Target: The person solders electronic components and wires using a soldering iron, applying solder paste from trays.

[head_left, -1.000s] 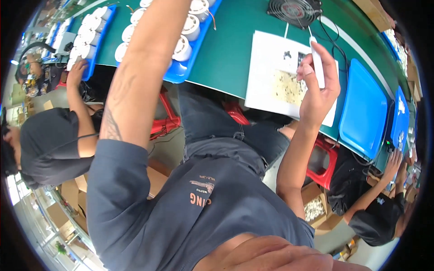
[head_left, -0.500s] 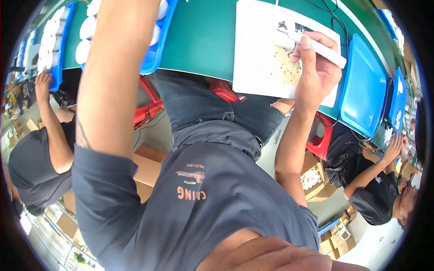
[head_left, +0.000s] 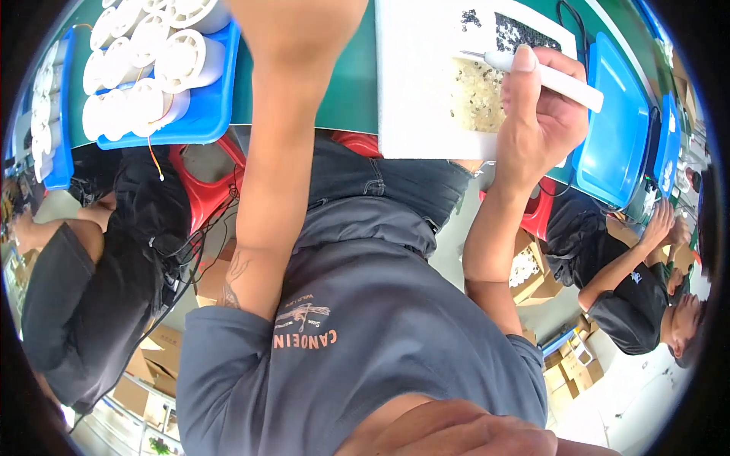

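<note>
In my right hand (head_left: 544, 114) is a white pen-shaped tool (head_left: 563, 83) with a thin metal tip. My fingers are closed around its body, and the tip points left over a white sheet or board (head_left: 414, 99). Tiny yellowish parts (head_left: 475, 95) mixed with dark ones are spread on the board below the tip. Tiny black parts (head_left: 525, 34) lie in a dense patch farther back, with a small black cluster (head_left: 471, 19) beside it. My left hand (head_left: 304, 19) reaches out past the top edge, blurred, between the board and a blue tray (head_left: 205, 125); its fingers are out of sight.
White cylindrical parts (head_left: 190, 61) fill the left tray, and one wire (head_left: 156, 156) hangs over its edge. Right of the board is another blue tray (head_left: 612, 137). A black cable (head_left: 582, 38) runs behind. Co-workers (head_left: 623, 281) sit on both sides; red stools (head_left: 201, 182) stand below the green table (head_left: 334, 99).
My left arm has swung to the right, uncovering the tray of white cylinders. My right hand keeps its hold on the tool, and the tool's tip shows more clearly over the yellowish parts.
</note>
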### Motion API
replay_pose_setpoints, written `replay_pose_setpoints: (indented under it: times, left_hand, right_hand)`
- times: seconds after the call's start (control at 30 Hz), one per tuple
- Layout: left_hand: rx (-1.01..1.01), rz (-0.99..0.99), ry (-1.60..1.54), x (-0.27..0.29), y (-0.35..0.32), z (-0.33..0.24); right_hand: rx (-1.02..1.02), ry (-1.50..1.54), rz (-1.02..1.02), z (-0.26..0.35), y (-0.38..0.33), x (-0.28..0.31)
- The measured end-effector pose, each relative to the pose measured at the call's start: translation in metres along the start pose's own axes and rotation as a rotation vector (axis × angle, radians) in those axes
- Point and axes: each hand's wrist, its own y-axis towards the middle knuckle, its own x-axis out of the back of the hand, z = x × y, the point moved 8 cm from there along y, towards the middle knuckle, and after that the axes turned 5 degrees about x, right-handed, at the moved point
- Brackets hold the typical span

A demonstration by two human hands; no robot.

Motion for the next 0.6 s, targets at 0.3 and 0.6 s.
replay_pose_setpoints:
  times: [0.3, 0.6]
  left_hand:
    - [-0.132, 0.36, 0.186, 0.012, -0.084, 0.006]
    - [0.049, 0.519, 0.299, -0.025, -0.093, 0.012]
  right_hand:
    - [0.024, -0.072, 0.043, -0.003, 0.0, 0.003]
    - [0.041, -0.119, 0.066, 0.007, -0.001, -0.002]
